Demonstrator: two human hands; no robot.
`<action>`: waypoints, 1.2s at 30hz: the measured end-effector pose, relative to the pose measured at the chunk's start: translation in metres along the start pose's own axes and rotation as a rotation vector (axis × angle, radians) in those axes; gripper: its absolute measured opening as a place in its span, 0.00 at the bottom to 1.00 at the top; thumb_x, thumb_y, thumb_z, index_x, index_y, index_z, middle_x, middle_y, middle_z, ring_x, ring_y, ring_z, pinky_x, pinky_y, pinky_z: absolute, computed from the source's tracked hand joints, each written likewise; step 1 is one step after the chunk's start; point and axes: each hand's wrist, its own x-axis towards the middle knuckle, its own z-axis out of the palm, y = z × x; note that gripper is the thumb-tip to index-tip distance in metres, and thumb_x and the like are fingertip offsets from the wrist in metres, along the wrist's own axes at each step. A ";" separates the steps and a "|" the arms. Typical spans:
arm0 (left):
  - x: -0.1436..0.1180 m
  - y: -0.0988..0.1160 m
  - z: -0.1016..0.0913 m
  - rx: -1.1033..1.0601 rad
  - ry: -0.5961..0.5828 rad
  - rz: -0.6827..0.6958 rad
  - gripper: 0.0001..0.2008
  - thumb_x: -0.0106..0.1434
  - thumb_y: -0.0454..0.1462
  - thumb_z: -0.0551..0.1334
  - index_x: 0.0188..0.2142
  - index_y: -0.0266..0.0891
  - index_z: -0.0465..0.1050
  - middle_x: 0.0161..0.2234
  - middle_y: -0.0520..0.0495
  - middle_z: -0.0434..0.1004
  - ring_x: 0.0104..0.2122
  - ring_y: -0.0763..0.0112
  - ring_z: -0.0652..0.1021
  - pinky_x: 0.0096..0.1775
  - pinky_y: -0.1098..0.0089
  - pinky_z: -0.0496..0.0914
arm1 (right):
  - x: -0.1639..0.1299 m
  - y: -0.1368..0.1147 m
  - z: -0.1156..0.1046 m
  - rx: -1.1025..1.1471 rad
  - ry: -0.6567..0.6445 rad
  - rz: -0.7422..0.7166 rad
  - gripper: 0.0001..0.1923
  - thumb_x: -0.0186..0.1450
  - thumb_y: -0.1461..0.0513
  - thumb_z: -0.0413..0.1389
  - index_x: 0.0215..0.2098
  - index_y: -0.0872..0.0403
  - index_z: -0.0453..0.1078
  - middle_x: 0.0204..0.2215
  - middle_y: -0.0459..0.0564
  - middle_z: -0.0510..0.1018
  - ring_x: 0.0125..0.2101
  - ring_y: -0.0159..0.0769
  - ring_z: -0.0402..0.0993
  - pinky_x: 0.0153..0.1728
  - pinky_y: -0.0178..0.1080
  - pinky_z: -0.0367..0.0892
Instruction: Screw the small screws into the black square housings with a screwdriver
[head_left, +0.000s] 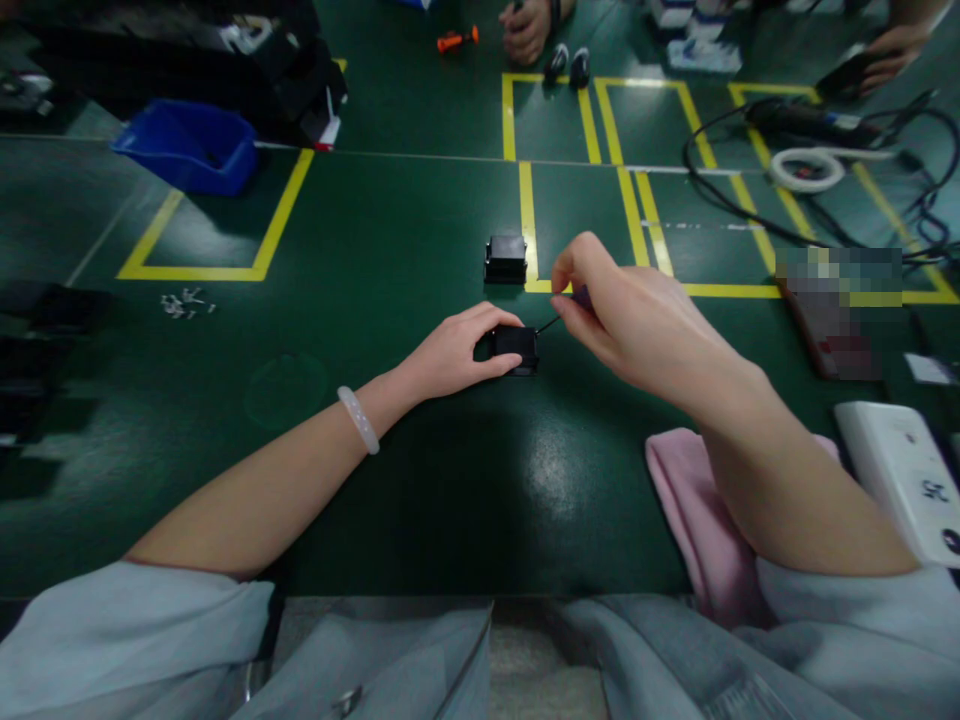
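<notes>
On the green table, a small black box-shaped part (516, 346) lies between the thumb and fingers of my left hand (469, 350), which is closed around it. My right hand (611, 310) pinches a thin screwdriver (550, 323), its dark handle mostly hidden by the fingers. The shaft slants down to the left, with its tip at the right edge of the black part; whether it touches a screw cannot be made out. Just beyond sits a second, similar black part (506, 260), touched by neither hand.
Loose screws (184, 303) lie at left, below a blue bin (191, 145). At right are a pink cloth (682, 480), a white power strip (896, 480), a phone-like object (832, 330) and coiled cables (806, 170). Another person's hand (527, 30) rests at the far side, near an orange screwdriver (457, 39).
</notes>
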 end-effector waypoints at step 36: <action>0.000 0.001 0.000 0.011 -0.007 -0.015 0.18 0.64 0.46 0.58 0.49 0.39 0.68 0.47 0.45 0.72 0.47 0.62 0.73 0.49 0.64 0.67 | 0.001 -0.002 0.000 -0.058 0.019 0.034 0.13 0.69 0.57 0.43 0.45 0.54 0.63 0.26 0.47 0.74 0.24 0.34 0.68 0.25 0.37 0.53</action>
